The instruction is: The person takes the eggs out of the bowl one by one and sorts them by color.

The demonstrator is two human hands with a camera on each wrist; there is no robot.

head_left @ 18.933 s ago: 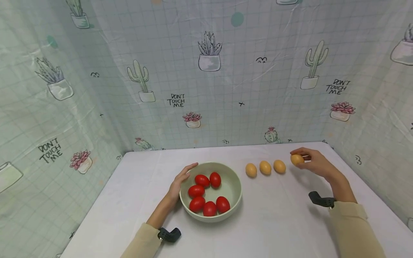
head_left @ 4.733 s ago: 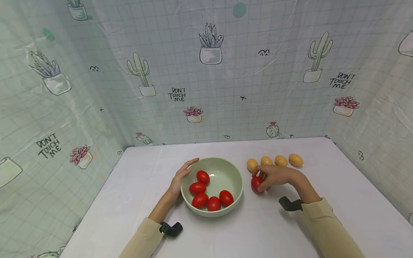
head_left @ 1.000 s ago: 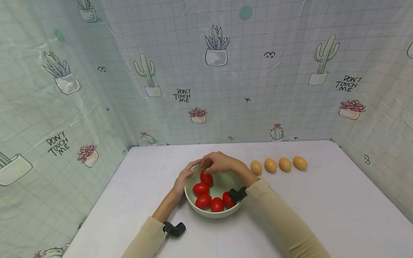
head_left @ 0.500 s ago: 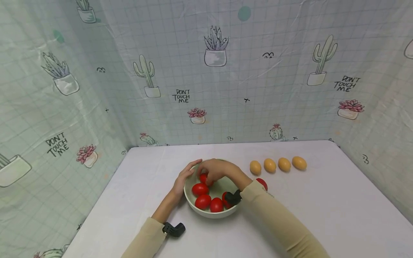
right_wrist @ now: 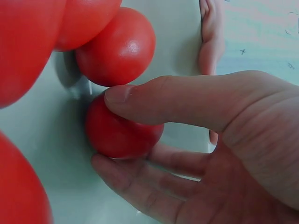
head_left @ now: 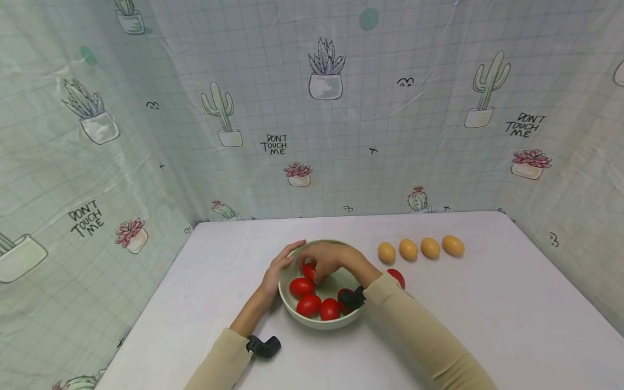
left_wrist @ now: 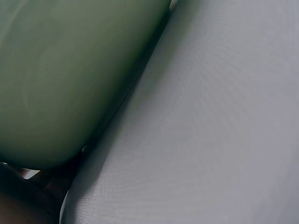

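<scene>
Red ovoid between the right hand's thumb and pinching fingers, inside the bowl

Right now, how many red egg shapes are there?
6 red egg shapes. In the bowl, one pinched by the right hand, three from left to front, one partly behind the wrist device. On the table, one, partly behind the sleeve. More may hide.
</scene>
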